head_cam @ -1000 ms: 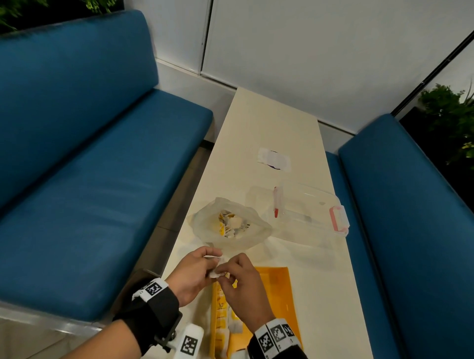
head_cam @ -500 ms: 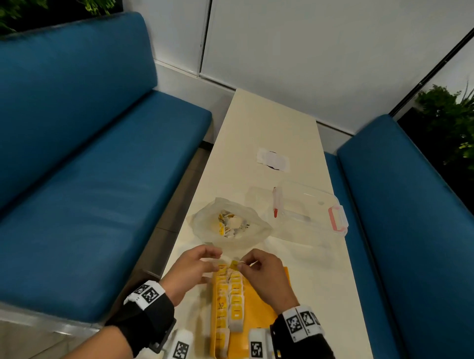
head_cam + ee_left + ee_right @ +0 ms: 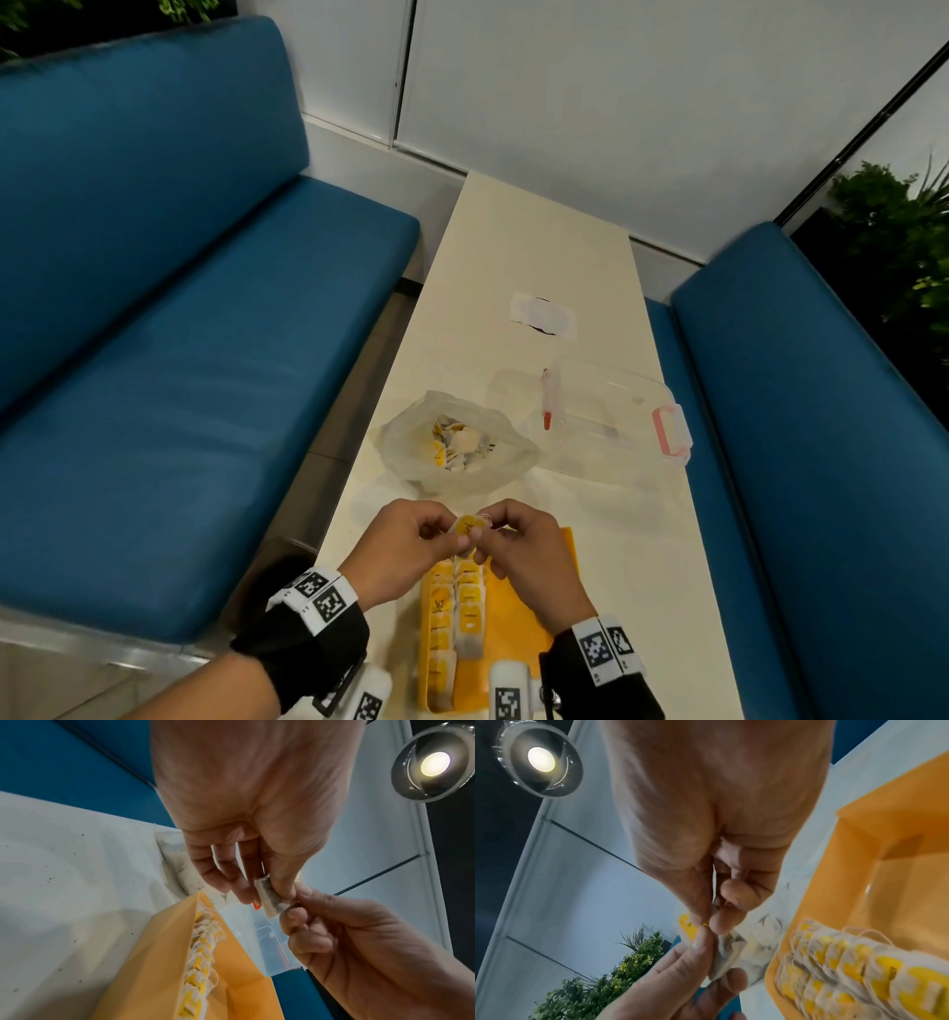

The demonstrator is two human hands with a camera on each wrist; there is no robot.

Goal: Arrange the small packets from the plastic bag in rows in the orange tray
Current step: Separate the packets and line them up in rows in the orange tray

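Observation:
Both hands meet above the far end of the orange tray and pinch one small white packet with a yellow label. My left hand grips its left side and my right hand pinches its right edge. The left wrist view shows the packet between the thumb and fingers of both hands. In the right wrist view the packet hangs below the pinching fingertips. Two rows of packets lie in the tray's left part. The plastic bag with more packets sits open just beyond the hands.
A clear lidded box with pink clips stands right of the bag. A small white wrapper lies farther up the narrow cream table. Blue benches flank the table on both sides.
The hands lifted and came together again over the tray's far end. They now hold the packet with its yellow label facing up, where half a second ago they were apart and lower.

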